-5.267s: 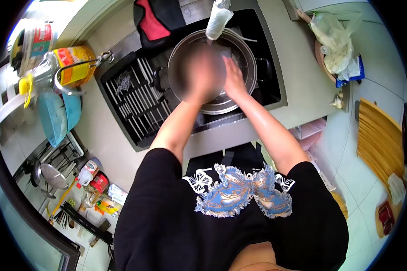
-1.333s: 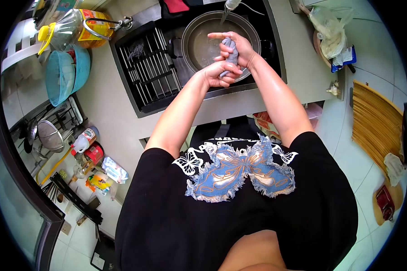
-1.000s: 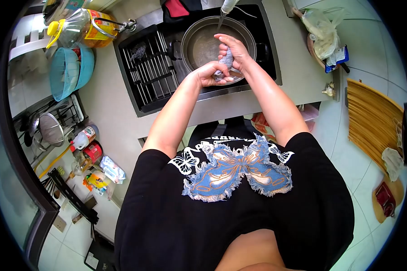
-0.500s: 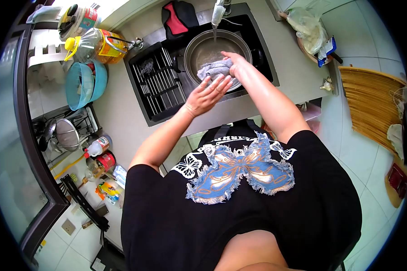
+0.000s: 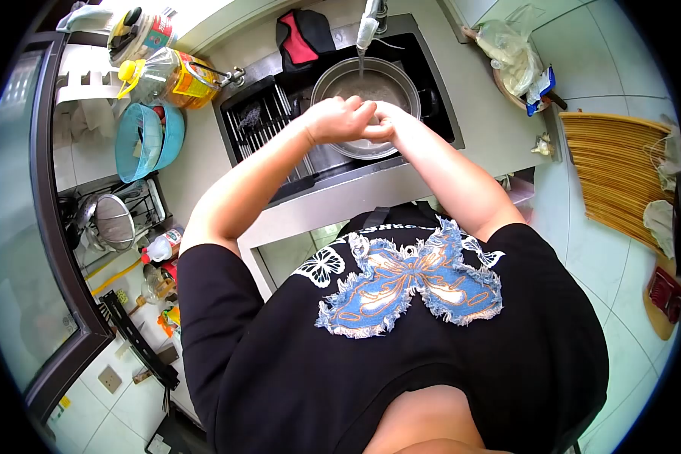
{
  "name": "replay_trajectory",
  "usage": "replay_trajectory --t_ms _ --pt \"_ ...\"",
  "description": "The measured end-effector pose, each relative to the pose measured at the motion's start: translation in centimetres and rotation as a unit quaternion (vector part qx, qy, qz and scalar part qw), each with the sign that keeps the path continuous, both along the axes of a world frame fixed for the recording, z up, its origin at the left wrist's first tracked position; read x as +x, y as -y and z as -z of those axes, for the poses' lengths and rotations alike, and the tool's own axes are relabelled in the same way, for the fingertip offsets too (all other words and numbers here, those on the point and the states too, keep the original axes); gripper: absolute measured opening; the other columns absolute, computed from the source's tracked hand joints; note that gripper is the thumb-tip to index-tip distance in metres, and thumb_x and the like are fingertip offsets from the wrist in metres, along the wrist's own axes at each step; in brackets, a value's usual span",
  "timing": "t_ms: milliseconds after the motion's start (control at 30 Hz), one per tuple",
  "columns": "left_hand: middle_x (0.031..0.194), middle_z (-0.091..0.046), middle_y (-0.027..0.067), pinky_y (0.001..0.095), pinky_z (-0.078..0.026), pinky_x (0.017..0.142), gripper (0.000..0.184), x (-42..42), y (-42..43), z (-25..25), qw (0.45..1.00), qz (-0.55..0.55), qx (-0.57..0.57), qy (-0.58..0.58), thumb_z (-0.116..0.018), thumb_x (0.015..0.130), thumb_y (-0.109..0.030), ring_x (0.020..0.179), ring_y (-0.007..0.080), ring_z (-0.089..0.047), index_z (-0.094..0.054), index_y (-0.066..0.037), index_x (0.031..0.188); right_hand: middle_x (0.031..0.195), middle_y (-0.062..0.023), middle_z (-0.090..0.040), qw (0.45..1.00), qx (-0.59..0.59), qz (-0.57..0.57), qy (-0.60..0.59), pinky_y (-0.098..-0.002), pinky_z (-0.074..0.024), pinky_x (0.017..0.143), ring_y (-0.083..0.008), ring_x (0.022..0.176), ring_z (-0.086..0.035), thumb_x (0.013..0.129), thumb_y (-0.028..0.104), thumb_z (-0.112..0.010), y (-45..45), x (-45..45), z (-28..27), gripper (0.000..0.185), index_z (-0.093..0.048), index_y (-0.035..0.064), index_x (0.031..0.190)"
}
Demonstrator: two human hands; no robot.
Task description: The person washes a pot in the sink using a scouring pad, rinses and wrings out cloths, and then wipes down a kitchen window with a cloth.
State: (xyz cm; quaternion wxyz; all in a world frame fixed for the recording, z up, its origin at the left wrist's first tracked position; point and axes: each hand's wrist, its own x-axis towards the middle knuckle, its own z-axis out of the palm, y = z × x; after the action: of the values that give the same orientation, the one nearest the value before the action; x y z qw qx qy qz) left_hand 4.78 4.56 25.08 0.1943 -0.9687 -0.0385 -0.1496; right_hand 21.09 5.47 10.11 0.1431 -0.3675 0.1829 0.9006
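A round metal pot (image 5: pixel 325 79) stands in the dark sink, with water in it. The faucet (image 5: pixel 367 34) above it lets a thin stream run down into it. My left hand (image 5: pixel 342 119), fingers curled, is over the pot's near left part. Against it, my right hand (image 5: pixel 388 121) is also closed, and the two hands touch. The grey cloth that lay in my right hand a moment earlier is now out of sight behind the hands. What my left fingers close on is hidden.
A drying rack (image 5: pixel 261 117) spans the sink's left side; a red and black pad (image 5: pixel 301 44) lies behind. Left on the counter are an oil bottle (image 5: pixel 181 79) and blue baskets (image 5: pixel 138 144). A bowl with plastic bags (image 5: pixel 511 57) stands right, near a bamboo mat (image 5: pixel 617 174).
My left hand has moved up and right from an open, flat pose and curled against my right hand. The cloth has gone from view behind the hands. My left elbow has swung outward.
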Motion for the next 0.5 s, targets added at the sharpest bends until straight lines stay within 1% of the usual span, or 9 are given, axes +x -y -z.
replay_trajectory --t_ms 33,100,133,167,233,300,367,400,500 --pt "0.078 -0.056 -0.0011 0.022 -0.044 0.039 0.032 1.0 1.0 0.7 0.996 -0.076 0.044 0.013 -0.062 0.079 -0.02 0.058 0.01 -0.057 -0.054 -0.02 0.11 0.086 -0.0071 -0.065 0.997 -0.003 0.063 0.052 -0.0309 -0.0546 0.063 -0.0183 0.067 -0.063 0.091 0.035 -0.061 0.1 -0.1 -1.0 0.022 -0.059 0.0133 0.094" --pt "0.066 -0.053 -0.0019 0.0236 -0.045 0.038 0.017 2.6 2.8 3.9 0.958 -0.281 0.05 0.01 -0.061 0.081 -0.02 0.049 0.0103 -0.056 -0.06 -0.01 0.095 0.091 -0.008 -0.067 0.971 0.01 0.187 0.148 -0.0349 -0.0574 0.07 -0.0211 0.071 -0.064 0.095 0.026 -0.063 0.4 -0.3 -3.3 0.019 -0.059 0.009 0.102" --pt "0.063 -0.055 -0.0012 0.0244 -0.048 0.04 0.007 3.2 2.9 4.6 0.947 -0.322 0.01 -0.012 -0.061 0.083 -0.018 0.048 0.0115 -0.06 -0.062 -0.011 0.082 0.088 -0.0081 -0.067 0.955 0.054 0.231 0.176 -0.0357 -0.0578 0.069 -0.0211 0.07 -0.064 0.094 0.022 -0.066 0.1 -0.5 -1.7 0.017 -0.061 0.0069 0.1" --pt "0.063 -0.055 -0.0012 0.0244 -0.048 0.04 0.007 3.9 3.0 5.1 0.946 -0.324 0.01 -0.014 -0.061 0.083 -0.018 0.048 0.0115 -0.06 -0.062 -0.011 0.082 0.084 -0.0083 -0.066 0.935 0.098 0.274 0.203 -0.0365 -0.0583 0.068 -0.0211 0.07 -0.064 0.093 0.017 -0.068 -0.1 -0.9 -1.3 0.014 -0.062 0.0047 0.098" --pt "0.067 -0.063 0.0043 0.0278 -0.052 0.042 0.004 5.3 3.0 5.9 0.875 -0.472 -0.103 0.006 -0.063 0.083 -0.015 0.054 0.0154 -0.067 -0.063 -0.012 0.08 0.083 -0.0085 -0.066 0.908 0.146 0.294 0.259 -0.036 -0.0581 0.066 -0.0207 0.069 -0.064 0.093 0.017 -0.069 -0.5 -0.5 -2.6 0.015 -0.064 0.0038 0.096" --pt "0.078 -0.07 0.0169 0.0392 -0.059 0.063 0.016 6.3 3.6 4.9 0.773 -0.517 -0.36 0.078 -0.069 0.077 -0.017 0.072 0.0307 -0.073 -0.066 -0.004 0.085 0.08 -0.0055 -0.063 0.864 0.232 0.281 0.347 -0.0306 -0.0563 0.063 -0.0172 0.069 -0.062 0.095 0.025 -0.066 0.1 -0.3 -5.6 0.022 -0.067 0.0035 0.103" --pt "0.083 -0.071 0.0202 0.0424 -0.058 0.074 0.027 6.6 3.9 3.5 0.701 -0.545 -0.457 0.06 -0.071 0.076 -0.021 0.08 0.0357 -0.072 -0.068 0.0 0.093 0.071 -0.0022 -0.057 0.854 0.303 0.232 0.353 -0.03 -0.0546 0.059 -0.0152 0.062 -0.058 0.095 0.029 -0.067 0.3 0.2 -6.5 0.025 -0.066 0.0037 0.098" --pt "0.083 -0.071 0.0202 0.0424 -0.058 0.074 0.027 6.7 4.0 3.8 0.697 -0.548 -0.458 0.063 -0.071 0.076 -0.021 0.08 0.0357 -0.072 -0.068 0.0 0.093 0.071 -0.0022 -0.057 0.855 0.305 0.226 0.353 -0.03 -0.0546 0.059 -0.0152 0.062 -0.058 0.095 0.029 -0.067 0.3 0.2 -7.0 0.025 -0.066 0.0037 0.098" --pt "0.088 -0.071 0.0237 0.0438 -0.056 0.077 0.035 6.6 4.0 4.9 0.625 -0.565 -0.506 0.185 -0.073 0.075 -0.024 0.084 0.0381 -0.071 -0.068 0.003 0.097 0.061 -0.0005 -0.05 0.829 0.427 0.198 0.303 -0.0274 -0.0475 0.05 -0.0117 0.054 -0.051 0.096 0.032 -0.064 -0.2 -0.2 -8.3 0.032 -0.061 0.0039 0.081"
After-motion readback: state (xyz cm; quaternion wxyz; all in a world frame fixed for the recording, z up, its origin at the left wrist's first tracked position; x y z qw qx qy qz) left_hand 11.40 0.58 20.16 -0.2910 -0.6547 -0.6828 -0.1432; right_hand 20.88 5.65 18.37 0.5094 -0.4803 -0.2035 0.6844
